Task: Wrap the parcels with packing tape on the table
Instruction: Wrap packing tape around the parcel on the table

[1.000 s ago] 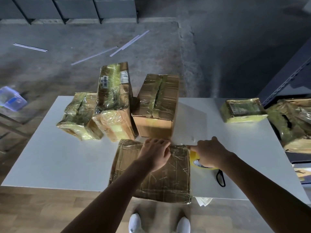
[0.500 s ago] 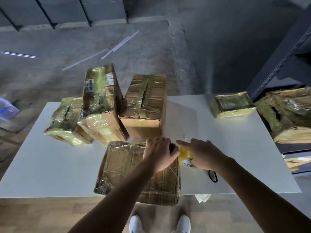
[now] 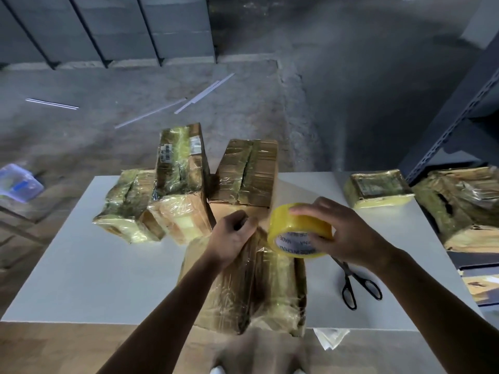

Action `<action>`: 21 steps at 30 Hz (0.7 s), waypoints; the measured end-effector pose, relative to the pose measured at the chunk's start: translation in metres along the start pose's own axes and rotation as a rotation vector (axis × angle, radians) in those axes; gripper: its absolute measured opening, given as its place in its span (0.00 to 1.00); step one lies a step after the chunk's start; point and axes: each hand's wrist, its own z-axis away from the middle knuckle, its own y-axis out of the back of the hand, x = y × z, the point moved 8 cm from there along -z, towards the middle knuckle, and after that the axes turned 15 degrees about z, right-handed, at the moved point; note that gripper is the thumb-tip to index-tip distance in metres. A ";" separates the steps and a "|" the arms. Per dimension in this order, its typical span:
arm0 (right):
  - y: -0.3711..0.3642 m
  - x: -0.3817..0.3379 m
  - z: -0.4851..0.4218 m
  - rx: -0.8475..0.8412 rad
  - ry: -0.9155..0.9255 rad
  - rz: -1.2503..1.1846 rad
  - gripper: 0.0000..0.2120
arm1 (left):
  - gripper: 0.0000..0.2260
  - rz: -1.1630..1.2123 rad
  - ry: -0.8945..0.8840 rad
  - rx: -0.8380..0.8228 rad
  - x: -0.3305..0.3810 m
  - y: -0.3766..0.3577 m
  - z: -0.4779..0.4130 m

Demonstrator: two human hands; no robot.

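A flat cardboard parcel [image 3: 259,290], wrapped in clear tape, lies at the near edge of the white table [image 3: 94,265] and overhangs it. My left hand [image 3: 232,236] rests on the parcel's far end with its fingers curled, and what they pinch is hidden. My right hand [image 3: 343,233] grips a yellow roll of packing tape [image 3: 297,230] raised over the parcel's far right corner. Three taped parcels stand behind: a low one [image 3: 127,206], a tall one [image 3: 181,182] and a brown box [image 3: 245,176].
Black-handled scissors [image 3: 353,282] lie on the table right of the parcel. A small taped parcel [image 3: 378,188] sits at the far right corner. Torn boxes [image 3: 464,209] pile on a shelf at right. A scrap of paper [image 3: 330,337] hangs off the near edge.
My right hand has lifted the tape roll up off the table and over the parcel's corner, uncovering the scissors. My left hand stays at the parcel's far end.
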 end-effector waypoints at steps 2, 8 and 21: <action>0.001 -0.005 -0.009 -0.087 0.069 0.177 0.22 | 0.20 0.099 0.026 0.020 -0.003 0.013 0.000; -0.010 -0.007 -0.014 -0.272 0.154 0.467 0.23 | 0.21 0.100 -0.012 -0.001 0.004 0.028 0.004; -0.122 0.040 0.014 -0.401 0.027 0.569 0.28 | 0.19 -1.215 0.027 -0.048 -0.025 -0.004 0.001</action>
